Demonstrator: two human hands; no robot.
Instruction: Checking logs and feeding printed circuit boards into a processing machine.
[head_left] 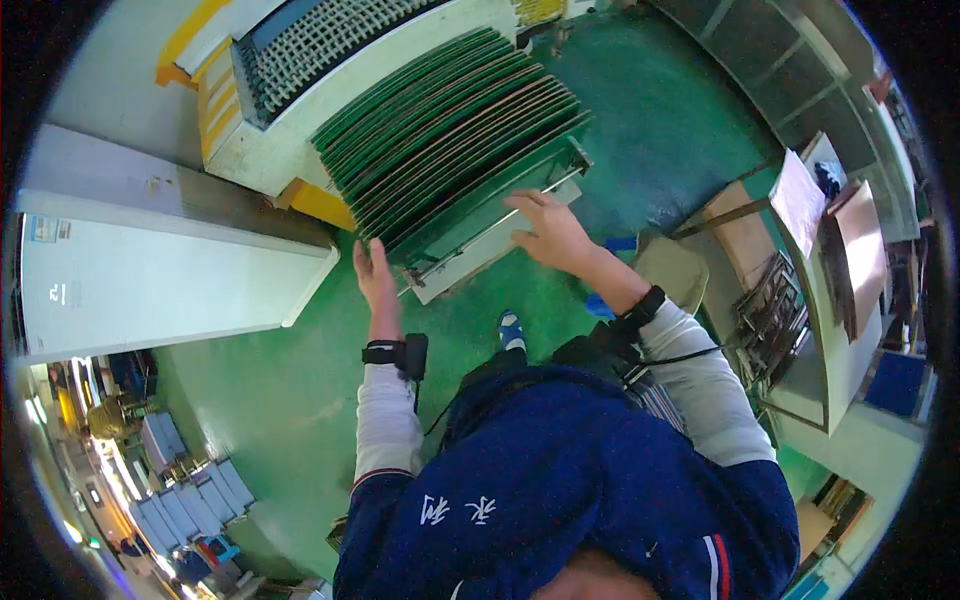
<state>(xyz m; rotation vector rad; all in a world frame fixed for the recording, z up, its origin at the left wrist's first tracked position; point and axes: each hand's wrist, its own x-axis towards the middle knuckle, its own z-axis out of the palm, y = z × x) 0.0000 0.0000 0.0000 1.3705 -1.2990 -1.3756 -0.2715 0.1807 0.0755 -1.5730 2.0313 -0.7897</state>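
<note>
A row of thin green panels (450, 125) stands on edge, closely spaced, in a rack in front of me. A metal bar (480, 232) runs along the rack's near side. My left hand (375, 278) is at the rack's near left corner, fingers stretched upward beside the end of the nearest panel; whether it touches is unclear. My right hand (550, 232) is over the near side, close to the bar, with its thumb and fingers apart. No object shows in either hand.
Behind the rack stands a machine with a roller conveyor (330, 45). A white cabinet (170, 290) is at the left. On the right, a table (830, 370) bears sheets and boards, with a stool (672, 268) nearby. Grey-blue boxes (190, 500) stand at the lower left.
</note>
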